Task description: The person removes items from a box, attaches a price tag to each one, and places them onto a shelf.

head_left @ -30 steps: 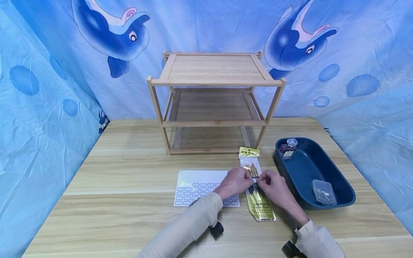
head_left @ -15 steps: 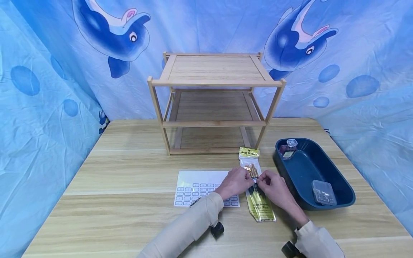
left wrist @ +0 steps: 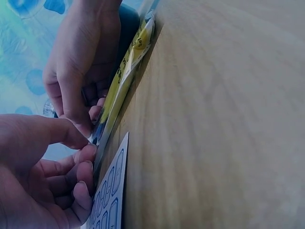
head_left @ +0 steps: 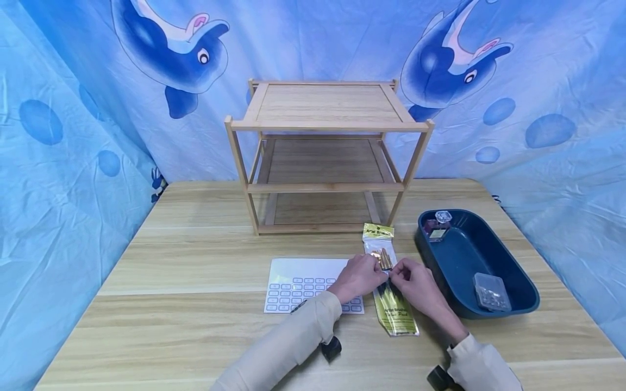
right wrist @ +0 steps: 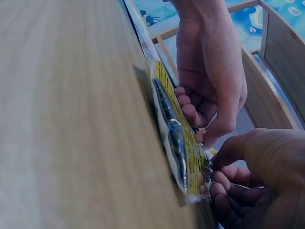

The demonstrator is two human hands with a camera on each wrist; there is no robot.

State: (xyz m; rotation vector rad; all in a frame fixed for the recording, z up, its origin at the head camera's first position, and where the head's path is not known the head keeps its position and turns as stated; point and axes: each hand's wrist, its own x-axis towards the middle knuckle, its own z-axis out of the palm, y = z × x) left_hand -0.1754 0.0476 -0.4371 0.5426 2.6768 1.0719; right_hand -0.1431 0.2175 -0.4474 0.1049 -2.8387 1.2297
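A clear-and-yellow pack of artist brushes [head_left: 397,312] lies lengthwise on the table, gold and dark brush parts showing through the plastic. My left hand [head_left: 360,277] comes over from the left and pinches at the middle of the pack with thumb and fingertips. Opposite it, my right hand [head_left: 415,285] pinches at the same spot, the two thumbs nearly meeting. A small whitish bit shows between the fingertips; what it is I cannot tell. Under my left wrist lies a white sheet of blue-outlined labels [head_left: 293,269], partly covered by that arm.
A dark blue tub [head_left: 462,260] stands right of the pack, holding a dark red bottle with a clear stopper [head_left: 437,225] and a clear plastic box of small pieces [head_left: 491,292]. Behind the pack is a three-tier wooden shelf [head_left: 327,103]. A blue dolphin-print cloth [head_left: 313,38] hangs behind.
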